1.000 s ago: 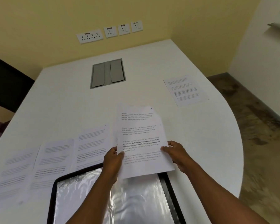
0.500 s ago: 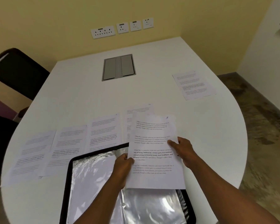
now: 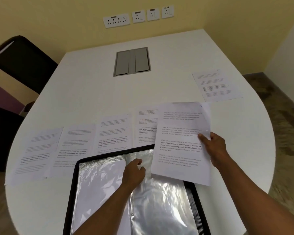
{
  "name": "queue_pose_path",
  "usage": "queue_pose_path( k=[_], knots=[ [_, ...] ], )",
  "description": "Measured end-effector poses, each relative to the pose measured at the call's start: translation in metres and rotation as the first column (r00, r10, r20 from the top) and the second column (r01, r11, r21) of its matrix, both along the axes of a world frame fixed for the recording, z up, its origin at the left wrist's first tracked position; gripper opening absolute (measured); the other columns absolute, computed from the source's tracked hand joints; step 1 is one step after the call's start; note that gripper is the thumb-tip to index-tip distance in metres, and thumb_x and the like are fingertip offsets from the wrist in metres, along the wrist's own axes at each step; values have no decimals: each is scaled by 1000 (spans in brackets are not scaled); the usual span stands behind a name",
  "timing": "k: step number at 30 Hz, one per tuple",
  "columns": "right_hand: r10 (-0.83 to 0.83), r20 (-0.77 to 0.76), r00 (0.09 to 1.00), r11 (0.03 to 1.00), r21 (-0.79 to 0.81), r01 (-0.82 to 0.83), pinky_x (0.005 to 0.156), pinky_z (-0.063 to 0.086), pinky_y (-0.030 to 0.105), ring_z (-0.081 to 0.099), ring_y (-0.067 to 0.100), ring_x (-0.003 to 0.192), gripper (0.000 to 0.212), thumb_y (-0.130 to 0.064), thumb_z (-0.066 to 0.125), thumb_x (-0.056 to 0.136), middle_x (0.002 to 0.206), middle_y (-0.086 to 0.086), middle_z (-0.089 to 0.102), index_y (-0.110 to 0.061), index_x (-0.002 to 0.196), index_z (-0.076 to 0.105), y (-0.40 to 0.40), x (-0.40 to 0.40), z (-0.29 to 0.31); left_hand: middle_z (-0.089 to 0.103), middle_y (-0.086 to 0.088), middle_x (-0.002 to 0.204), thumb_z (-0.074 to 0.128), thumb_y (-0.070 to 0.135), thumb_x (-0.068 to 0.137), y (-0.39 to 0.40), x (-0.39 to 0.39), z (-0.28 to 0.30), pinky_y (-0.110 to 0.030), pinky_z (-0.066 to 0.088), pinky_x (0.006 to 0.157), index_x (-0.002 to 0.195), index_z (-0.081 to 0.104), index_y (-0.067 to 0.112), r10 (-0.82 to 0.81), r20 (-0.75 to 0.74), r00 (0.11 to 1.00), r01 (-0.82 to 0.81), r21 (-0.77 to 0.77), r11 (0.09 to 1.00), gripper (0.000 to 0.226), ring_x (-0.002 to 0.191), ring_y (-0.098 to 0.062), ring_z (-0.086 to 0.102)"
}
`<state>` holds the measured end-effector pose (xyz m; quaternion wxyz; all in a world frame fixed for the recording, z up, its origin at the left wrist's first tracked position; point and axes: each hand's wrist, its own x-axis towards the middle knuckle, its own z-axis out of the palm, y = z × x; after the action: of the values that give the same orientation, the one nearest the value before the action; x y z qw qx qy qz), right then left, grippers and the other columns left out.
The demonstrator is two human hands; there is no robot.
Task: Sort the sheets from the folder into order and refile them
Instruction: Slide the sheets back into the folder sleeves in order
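My left hand [image 3: 133, 172] has let go of the sheet [image 3: 182, 143] that both hands held a moment ago. It now sits over the folder [image 3: 75, 192], fingers loosely curled at the top edge of a plastic sleeve [image 3: 159, 206]; whether it pinches that sleeve or only touches it, I cannot tell. My right hand [image 3: 214, 148] carries the sheet alone, thumb on the printed face and fingers behind its right edge, and has swung it rightward, so it hangs over the folder's upper right corner and covers part of the nearest laid-out page.

A handwritten 5 marks the sheet's top right corner. Four pages lie in a row [image 3: 95, 141] on the counter [image 3: 92, 92] just beyond the folder, edges touching or slightly overlapping, and one more page [image 3: 215, 85] lies well apart at the far right. I judge that this sheet belongs at the right end of the row, so the sorting is not yet finished and refiling has not begun.

The corner marks on the row's pages are too faint to read, so I cannot confirm their order. The folder's near edge is cut off by the frame, and glare on the sleeves hides whether any sheets remain inside. The page under my sheet is half hidden.
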<state>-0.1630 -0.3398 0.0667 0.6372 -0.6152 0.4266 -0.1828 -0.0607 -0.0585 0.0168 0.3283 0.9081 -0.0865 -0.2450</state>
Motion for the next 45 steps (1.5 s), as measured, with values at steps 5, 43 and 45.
queue_pose_path(
  k=[5, 43, 45],
  knots=[
    [-72, -7, 997, 997, -13, 72, 93, 51, 37, 65, 23, 98, 25, -21, 70, 90, 111, 5, 68, -12, 114, 67, -15, 12, -5, 34, 0, 154, 52, 31, 95, 1, 27, -18, -35, 29, 113, 146, 37, 19, -303, 137, 943, 252, 302, 919, 55, 140, -20, 32],
    [-154, 188, 970, 972, 205, 114, 93, 55, 38, 68, 20, 103, 17, -21, 69, 91, 111, 2, 71, -20, 108, 67, -10, 173, -10, 52, 6, 72, 49, 26, 97, -16, 84, -15, -24, 32, 54, 86, 45, 19, -507, 102, 856, 486, 173, 856, 13, 64, -9, 47],
    [-137, 181, 974, 976, 193, 101, 95, 54, 37, 68, 18, 102, 20, -22, 70, 91, 109, 0, 71, -18, 110, 67, -3, 187, -15, 53, 3, 68, 47, 26, 98, -15, 86, -14, -25, 34, 53, 87, 43, 18, -498, 69, 864, 489, 116, 864, 14, 58, -9, 46]
  ],
)
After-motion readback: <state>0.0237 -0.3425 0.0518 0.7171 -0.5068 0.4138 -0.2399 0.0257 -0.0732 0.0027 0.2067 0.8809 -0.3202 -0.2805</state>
